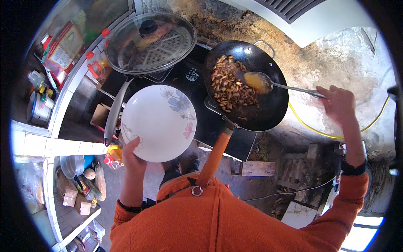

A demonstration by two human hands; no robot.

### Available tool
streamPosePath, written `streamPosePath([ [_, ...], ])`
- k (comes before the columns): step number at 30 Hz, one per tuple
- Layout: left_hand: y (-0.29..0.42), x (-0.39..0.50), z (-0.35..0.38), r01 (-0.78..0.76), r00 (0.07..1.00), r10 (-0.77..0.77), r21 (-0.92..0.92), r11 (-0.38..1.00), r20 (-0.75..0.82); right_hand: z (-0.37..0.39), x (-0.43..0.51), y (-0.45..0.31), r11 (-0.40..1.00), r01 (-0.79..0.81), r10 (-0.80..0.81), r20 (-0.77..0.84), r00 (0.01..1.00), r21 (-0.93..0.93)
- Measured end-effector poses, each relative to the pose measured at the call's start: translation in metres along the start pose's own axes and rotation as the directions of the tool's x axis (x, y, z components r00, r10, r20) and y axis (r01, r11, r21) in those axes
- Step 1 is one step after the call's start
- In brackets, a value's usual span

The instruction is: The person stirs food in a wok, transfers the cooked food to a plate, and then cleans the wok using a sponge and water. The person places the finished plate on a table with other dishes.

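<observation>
My left hand [134, 152] grips the rim of a white plate [154, 126] with blue and pink flowers, held bare side up left of the wok. My right hand [338, 102] is closed around the handle of a metal ladle [283, 85], whose blurred bowl dips into a black wok [270, 110]. Small browned pieces of food [231, 85], their kind unclear, lie over the wok's left part. The wok, with its wooden handle [214, 157] towards my body, sits on a black gas stove [201, 126].
A glass-lidded pan [151, 44] with a long metal handle [116, 110] stands at the stove's back left. Red-capped bottles [95, 66] stand beside it. A yellow hose [315, 134] runs along the stained wall at right. Shelves at lower left hold squashes [100, 181] and boxes.
</observation>
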State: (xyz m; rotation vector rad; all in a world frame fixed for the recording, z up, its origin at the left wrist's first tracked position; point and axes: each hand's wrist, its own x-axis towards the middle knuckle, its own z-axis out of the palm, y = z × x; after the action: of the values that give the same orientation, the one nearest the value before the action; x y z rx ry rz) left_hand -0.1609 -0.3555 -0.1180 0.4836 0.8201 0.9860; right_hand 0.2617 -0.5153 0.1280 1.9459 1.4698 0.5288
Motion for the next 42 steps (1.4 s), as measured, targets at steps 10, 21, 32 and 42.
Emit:
streamPosePath([
  [10,0.002,-0.002,-0.011,-0.069,0.993,0.082,0.145,0.987,-0.084,0.102,0.019,0.007,0.659,-0.393,0.011,0.513,0.858,0.641],
  [21,0.021,-0.002,0.02,-0.04,0.999,0.04,0.008,0.999,0.022,0.159,-0.004,-0.068,0.245,-0.403,0.172,0.369,0.913,0.882],
  [32,0.013,0.0,0.015,0.023,1.0,-0.023,0.008,1.0,0.001,0.041,-0.039,-0.05,0.982,-0.052,0.127,-0.434,0.892,0.181],
  [42,0.014,-0.017,0.004,-0.033,0.999,0.033,-0.017,0.999,0.001,0.017,0.06,-0.017,0.902,-0.362,0.304,0.247,0.92,0.237],
])
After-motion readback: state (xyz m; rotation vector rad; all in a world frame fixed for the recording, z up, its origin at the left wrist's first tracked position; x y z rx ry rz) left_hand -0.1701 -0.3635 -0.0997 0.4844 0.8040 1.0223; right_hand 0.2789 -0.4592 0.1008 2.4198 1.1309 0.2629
